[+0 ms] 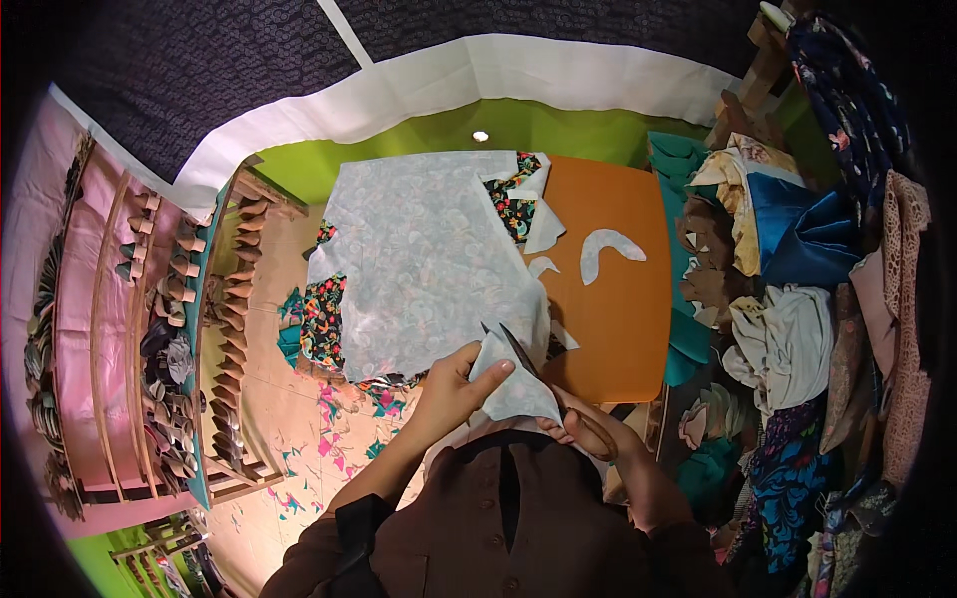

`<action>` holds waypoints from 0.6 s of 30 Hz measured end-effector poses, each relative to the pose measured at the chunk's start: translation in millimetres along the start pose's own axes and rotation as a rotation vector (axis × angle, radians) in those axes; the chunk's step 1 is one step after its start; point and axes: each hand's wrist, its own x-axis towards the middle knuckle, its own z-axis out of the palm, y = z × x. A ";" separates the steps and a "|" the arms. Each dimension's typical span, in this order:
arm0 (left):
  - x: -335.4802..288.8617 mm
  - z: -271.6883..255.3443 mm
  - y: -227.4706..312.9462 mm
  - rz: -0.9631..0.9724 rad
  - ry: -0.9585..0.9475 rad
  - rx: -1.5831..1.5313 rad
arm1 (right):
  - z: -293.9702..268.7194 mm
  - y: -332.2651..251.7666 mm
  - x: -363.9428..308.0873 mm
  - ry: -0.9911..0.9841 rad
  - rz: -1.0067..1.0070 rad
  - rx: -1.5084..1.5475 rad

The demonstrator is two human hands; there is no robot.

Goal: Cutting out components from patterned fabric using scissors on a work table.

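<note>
My left hand (451, 391) pinches a small whitish piece of fabric (521, 401) near my chest, thumb on top. In my right hand (590, 417) is a pair of scissors (520, 349) with dark blades and a brownish handle. Its blades lie by the upper edge of the held piece, slightly parted, pointing away from me. Just beyond, a large whitish sheet of fabric (419, 259) covers much of the table, with dark floral cloth (324, 324) showing at its edges. A U-shaped whitish cutout (610, 251) lies to the right.
The orange-brown tabletop (598, 329) shows at right. Piled fabrics (783, 344) stand along the right side. Racks of shoe lasts (231, 329) line the left. Colourful scraps (344, 424) litter the floor. Dark patterned cloth (538, 35) with a white border hangs beyond the table.
</note>
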 end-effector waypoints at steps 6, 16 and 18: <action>3.0 7.6 3.0 0.034 0.072 -0.107 | 3.7 -3.6 5.2 0.078 -0.084 -0.205; 13.6 10.0 4.4 0.134 0.071 -0.224 | 2.4 -11.0 12.1 0.117 -0.222 -0.181; 14.3 7.9 4.9 0.128 0.057 -0.233 | 3.9 -14.9 12.5 0.131 -0.218 -0.182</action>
